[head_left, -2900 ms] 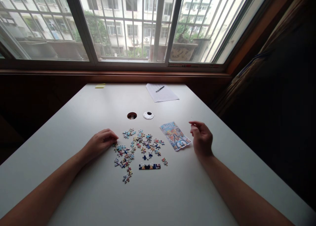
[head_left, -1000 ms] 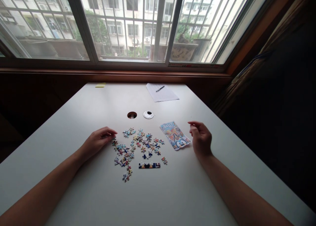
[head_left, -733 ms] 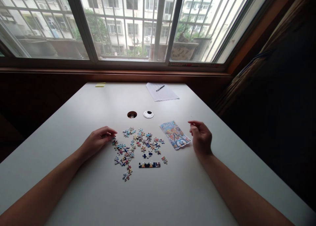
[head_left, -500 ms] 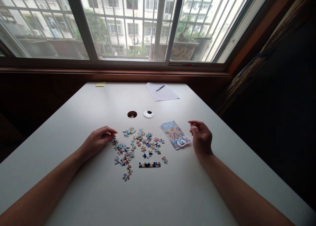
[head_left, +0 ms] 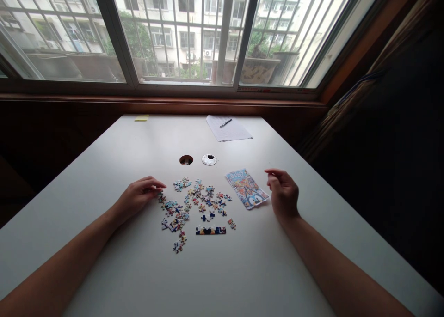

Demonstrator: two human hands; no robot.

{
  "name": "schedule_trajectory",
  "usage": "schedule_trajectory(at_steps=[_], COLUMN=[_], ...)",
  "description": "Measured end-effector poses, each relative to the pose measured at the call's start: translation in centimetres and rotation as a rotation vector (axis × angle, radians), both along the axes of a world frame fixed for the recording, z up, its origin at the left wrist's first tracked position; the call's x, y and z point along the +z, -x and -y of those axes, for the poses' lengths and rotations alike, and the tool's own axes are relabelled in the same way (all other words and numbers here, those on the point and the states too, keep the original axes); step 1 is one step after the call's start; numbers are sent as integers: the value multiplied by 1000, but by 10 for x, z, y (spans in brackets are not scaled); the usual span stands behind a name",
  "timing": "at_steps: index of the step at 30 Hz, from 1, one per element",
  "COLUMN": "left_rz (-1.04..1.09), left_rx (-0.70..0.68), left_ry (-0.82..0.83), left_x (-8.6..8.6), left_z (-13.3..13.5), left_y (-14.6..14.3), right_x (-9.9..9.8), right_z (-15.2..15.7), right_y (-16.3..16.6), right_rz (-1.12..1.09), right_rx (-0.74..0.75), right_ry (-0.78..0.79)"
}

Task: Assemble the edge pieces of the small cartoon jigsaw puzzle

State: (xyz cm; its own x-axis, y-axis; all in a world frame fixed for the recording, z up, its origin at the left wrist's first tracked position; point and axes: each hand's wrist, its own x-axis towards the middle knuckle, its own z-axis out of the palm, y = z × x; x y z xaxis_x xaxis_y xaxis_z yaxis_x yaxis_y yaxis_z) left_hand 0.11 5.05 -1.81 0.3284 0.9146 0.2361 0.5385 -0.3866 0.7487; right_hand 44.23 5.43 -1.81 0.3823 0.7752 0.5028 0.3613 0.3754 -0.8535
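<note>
Several loose jigsaw pieces (head_left: 194, 204) lie scattered on the white table (head_left: 222, 271). A short joined strip of pieces (head_left: 210, 231) lies just in front of them. My left hand (head_left: 140, 197) rests at the left edge of the scatter, its fingers curled and pinched at a piece there. My right hand (head_left: 282, 192) rests on its edge to the right, fingers loosely curled with nothing seen in them. It sits beside a colourful puzzle picture bag (head_left: 247, 189).
Behind the pieces are a round cable hole (head_left: 186, 160) and its white cap (head_left: 209, 159). A sheet of paper (head_left: 228, 128) with a pen (head_left: 225, 122) and a yellow note pad (head_left: 141, 118) lie by the window. A dark curtain hangs right.
My left hand's fingertips shifted slightly back, off the pile's left edge. The view drifted a little. My right hand stays still.
</note>
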Motion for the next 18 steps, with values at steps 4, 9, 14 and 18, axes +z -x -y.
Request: schedule_trajectory(at_steps=[4,9,14,18], left_rz=[-32,-67,-184,-229], left_rx=[14,8,-21,4], left_ry=[-10,9,-100,-201], left_x=[0,2,0,-1], left_z=[0,2,-1,0], left_y=[0,-2,-1,0], right_x=[-1,0,0,0], right_z=[0,1,0,1], right_y=[0,0,-1,-1], right_rz=[7,11,23,27], right_rx=[4,10,9,10], right_ry=[4,12,15,18])
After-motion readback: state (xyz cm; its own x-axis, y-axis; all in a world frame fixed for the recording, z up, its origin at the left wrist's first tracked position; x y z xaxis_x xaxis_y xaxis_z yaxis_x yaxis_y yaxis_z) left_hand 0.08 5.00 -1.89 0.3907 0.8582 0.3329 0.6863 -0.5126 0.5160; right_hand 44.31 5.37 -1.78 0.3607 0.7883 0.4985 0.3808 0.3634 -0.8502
